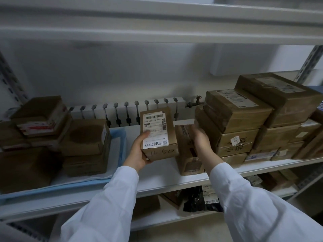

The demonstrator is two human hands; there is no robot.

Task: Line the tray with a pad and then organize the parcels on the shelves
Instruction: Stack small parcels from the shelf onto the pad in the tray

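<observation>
Head view is showing the left hand (138,151) holding a labelled box (158,135) above the shelf (157,182). The thumb is lying on the label's left edge and the fingers are curling under the box's near end. The box is tilting up, with its long axis running away from the person toward the back wall. The blue-edged pad (121,137), already carrying several parcels, is lying just to the left of this hand, so the left hand is the nearer one for a move that way. I cannot tell the tray apart from the pad. The right hand (201,139) is lying against the right side of a second box (186,154), which is resting on the shelf front to back, between the labelled box and the stack (236,119). Its fingers are looking nearly straight and loosely spread, pressing rather than gripping, though blur is making this uncertain.
</observation>
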